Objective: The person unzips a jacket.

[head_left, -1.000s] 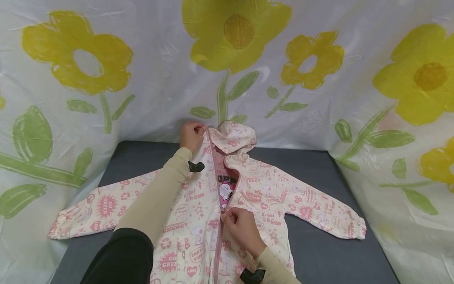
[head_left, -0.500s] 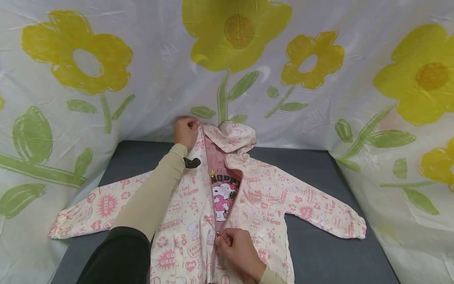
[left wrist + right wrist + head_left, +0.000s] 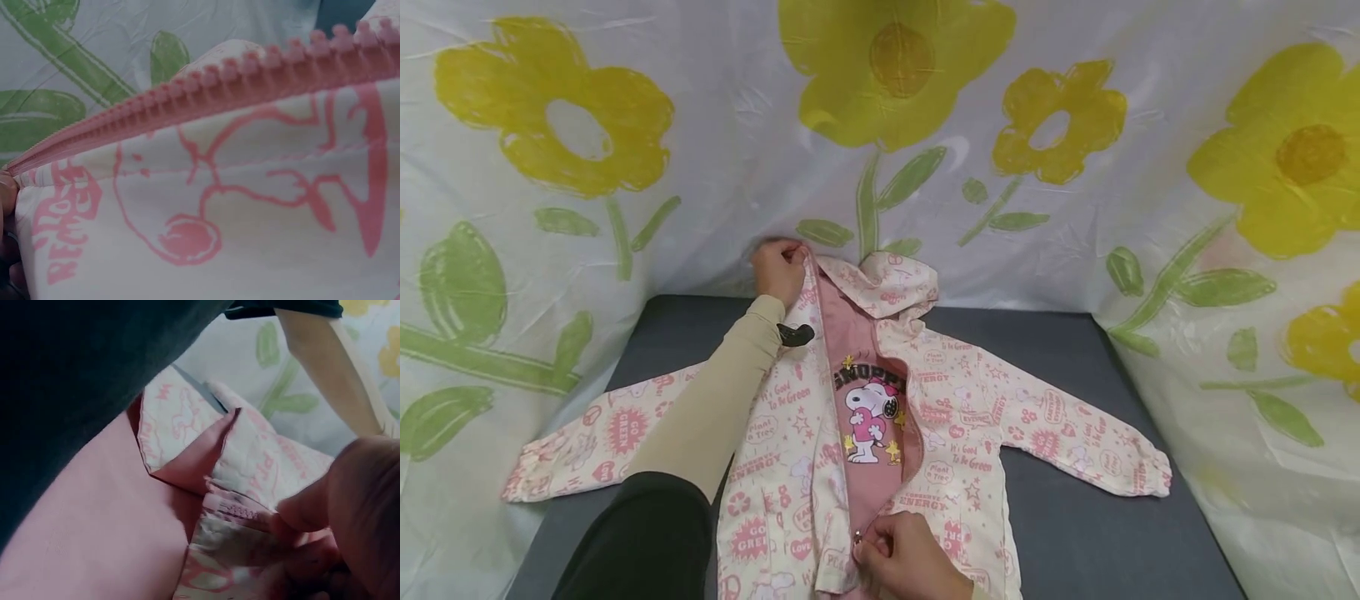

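A cream hooded jacket (image 3: 940, 408) with pink print lies spread out, its front partly unzipped. Through the gap shows the pink lining or inner layer with a cartoon dog print (image 3: 867, 417). At the collar, my left hand (image 3: 779, 271) pinches the top of the left front edge and holds it outward. Pink zipper teeth (image 3: 250, 70) run along that edge in the left wrist view. Low on the front, my right hand (image 3: 913, 557) pinches the small metal zipper pull (image 3: 857, 537). In the right wrist view, my right fingers (image 3: 306, 515) sit at the zipper's lower end, partly hiding the slider.
A dark grey table (image 3: 1075, 350) lies under the jacket. The right sleeve (image 3: 1082, 429) and left sleeve (image 3: 580, 442) stretch out to both sides. Behind stands a white curtain (image 3: 722, 167) printed with yellow flowers. The hood (image 3: 891, 283) lies folded near it.
My right hand has drawn the zipper pull down toward the jacket's hem. My left hand has moved left with the collar edge, and the opening is longer and wider, showing more dog print.
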### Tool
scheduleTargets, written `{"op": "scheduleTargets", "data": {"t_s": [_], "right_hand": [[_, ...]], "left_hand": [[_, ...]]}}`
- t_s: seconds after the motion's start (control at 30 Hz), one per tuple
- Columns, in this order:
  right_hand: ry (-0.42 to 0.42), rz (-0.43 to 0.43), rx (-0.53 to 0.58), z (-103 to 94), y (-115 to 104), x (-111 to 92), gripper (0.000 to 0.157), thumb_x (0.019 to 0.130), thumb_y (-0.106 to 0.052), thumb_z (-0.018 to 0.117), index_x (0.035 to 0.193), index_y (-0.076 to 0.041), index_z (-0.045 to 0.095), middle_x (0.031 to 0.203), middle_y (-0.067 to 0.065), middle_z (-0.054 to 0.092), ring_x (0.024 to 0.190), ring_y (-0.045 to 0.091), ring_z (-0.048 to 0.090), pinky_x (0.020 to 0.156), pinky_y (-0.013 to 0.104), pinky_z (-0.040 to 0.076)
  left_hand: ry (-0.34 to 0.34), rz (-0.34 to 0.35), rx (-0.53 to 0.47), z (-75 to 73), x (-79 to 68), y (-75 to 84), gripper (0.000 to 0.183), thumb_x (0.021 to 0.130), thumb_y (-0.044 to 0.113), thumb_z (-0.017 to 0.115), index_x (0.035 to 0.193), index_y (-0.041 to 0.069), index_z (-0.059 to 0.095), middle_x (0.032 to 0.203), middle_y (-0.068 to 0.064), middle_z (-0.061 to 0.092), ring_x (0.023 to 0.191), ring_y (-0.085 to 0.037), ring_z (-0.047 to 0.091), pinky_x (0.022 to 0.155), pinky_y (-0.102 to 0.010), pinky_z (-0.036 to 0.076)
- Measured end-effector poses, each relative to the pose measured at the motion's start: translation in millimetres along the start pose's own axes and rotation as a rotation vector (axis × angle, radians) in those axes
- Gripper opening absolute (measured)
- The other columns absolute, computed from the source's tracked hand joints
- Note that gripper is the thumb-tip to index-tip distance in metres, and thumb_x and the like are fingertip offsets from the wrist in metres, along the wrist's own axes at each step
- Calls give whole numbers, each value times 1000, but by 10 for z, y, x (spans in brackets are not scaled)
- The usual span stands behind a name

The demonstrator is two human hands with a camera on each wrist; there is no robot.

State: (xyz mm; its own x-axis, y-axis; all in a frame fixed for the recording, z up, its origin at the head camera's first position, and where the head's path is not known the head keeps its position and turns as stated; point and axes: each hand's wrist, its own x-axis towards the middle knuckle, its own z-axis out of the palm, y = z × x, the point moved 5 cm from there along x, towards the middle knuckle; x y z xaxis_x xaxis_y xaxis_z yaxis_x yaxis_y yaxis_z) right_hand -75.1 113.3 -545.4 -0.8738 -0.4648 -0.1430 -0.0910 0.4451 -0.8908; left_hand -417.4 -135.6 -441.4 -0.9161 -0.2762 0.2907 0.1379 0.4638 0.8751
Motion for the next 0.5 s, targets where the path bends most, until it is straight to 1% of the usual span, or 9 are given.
{"op": "scheduleTargets", "data": {"t_s": [0.1, 0.17, 0.27, 0.4, 0.5], "right_hand": [[-66, -5, 13, 15, 3, -33, 29, 96, -14, 75, 69, -6, 66, 59, -19, 44, 57, -9, 43, 52, 12, 33], [-114, 0, 21, 32, 2, -58, 30, 95, -14, 75, 67, -7, 66, 58, -19, 44, 58, -9, 43, 53, 12, 33], [-163, -4, 3, 45, -4, -91, 36, 95, -15, 76, 63, -10, 61, 59, -20, 43, 60, -9, 43, 55, 12, 34], [-184, -27, -46, 23, -23, -115, 44, 95, -13, 77, 59, -12, 52, 60, -20, 40, 62, -10, 41, 56, 11, 33], [-188, -23, -54, 12, -31, -121, 44, 94, -13, 77, 58, -12, 52, 60, -20, 40, 61, -9, 40, 55, 12, 33]], "left_hand": [[17, 9, 7, -29, 32, -10, 23, 108, 8, 66, 118, -8, 79, 107, -27, 75, 99, -37, 69, 84, -39, 50], [29, 14, 5, -54, 46, -15, 22, 108, 6, 66, 117, -9, 79, 106, -28, 75, 97, -37, 68, 82, -37, 49], [44, 18, 11, -84, 63, -20, 22, 108, 6, 66, 117, -9, 79, 105, -28, 76, 95, -37, 69, 79, -35, 48], [67, 13, 15, -110, 70, -24, 23, 107, 8, 67, 117, -8, 80, 105, -27, 77, 94, -36, 69, 77, -32, 47], [70, 9, 17, -134, 58, -43, 23, 107, 9, 67, 118, -7, 80, 106, -27, 77, 95, -36, 69, 78, -34, 48]]}}
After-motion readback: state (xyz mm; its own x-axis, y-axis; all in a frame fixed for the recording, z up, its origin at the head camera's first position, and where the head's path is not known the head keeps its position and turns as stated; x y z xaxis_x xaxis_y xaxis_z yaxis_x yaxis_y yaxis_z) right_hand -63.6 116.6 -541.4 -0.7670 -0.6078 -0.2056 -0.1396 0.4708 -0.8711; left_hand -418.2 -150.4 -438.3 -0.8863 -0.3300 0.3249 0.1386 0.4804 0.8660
